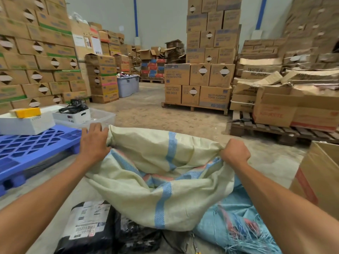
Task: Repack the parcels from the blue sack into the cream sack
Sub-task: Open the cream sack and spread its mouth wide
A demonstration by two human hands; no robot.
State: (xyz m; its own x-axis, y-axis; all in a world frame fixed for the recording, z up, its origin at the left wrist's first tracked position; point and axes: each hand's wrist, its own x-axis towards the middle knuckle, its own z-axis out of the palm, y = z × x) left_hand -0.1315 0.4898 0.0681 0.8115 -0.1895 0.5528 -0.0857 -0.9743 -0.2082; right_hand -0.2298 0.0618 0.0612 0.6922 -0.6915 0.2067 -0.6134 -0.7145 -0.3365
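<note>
Inside of the cream sack (146,189) is hidden; its own folds cover the mouth, contents cannot be told; it hangs slack between both hands, lower end draped down onto the floor (146,110); woven plastic cloth, pale cream, blue checked stripes plus a faint pink band, heavily creased; right hand (235,152) is a fist, grip tight on a bunched corner of the rim, fingers hidden behind the knuckles; left hand (93,142) grip holds the opposite rim corner at the thumb side, cloth gathered there, fingers reaching forward, tips blurred; blue sack (238,217) lies on the floor at lower right, partly under the cream sack and the right forearm, cut off by the bottom edge; light blue weave, frayed loose strands, some red threads; black parcel (86,226) at bottom left, glossy plastic mailer, white labels with barcodes, print too blurred to read, touching the cream sack's lower edge, cut off below; second black parcel (135,233) just beside it, crinkled, top hidden under the cream sack; blue plastic pallet (27,147) at left, lattice top, carries white boxes (27,123); cardboard box (319,176) at right, cut off by the frame; stacked cartons behind are motion-blurred
</note>
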